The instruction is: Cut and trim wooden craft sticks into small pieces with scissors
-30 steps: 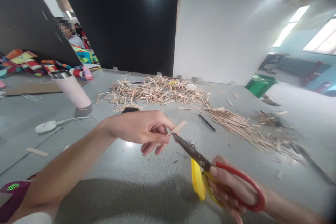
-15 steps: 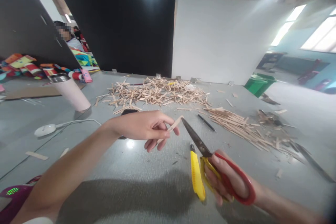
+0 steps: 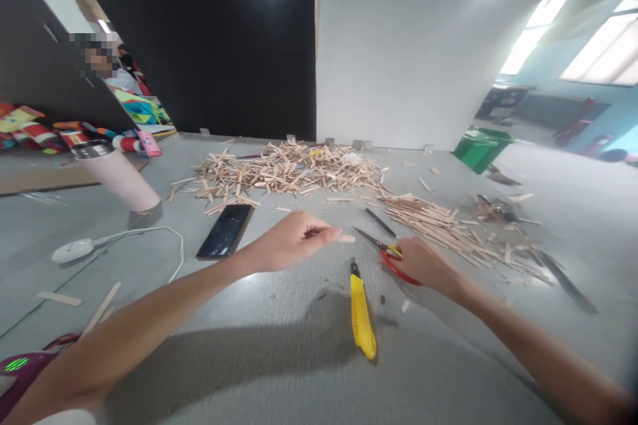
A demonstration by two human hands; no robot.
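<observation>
In the middle of the table my left hand pinches a short piece of wooden craft stick, whose rounded end sticks out to the right. My right hand is at the handles of the scissors, low over the tabletop. The red and yellow loops show partly beyond the fingers, and the blades point left toward the stick piece. Below both hands lies a yellow utility knife. A dark pen rests just behind the scissors.
A heap of craft sticks spreads along the back, and a flatter pile of sticks lies at right. On the left are a phone, a white cable and a pink tumbler. Panels stand behind.
My right hand and the scissors have moved away from me and lower, to the table. The left hand has turned palm down with the stick piece. A small pale bit now lies beside the knife.
</observation>
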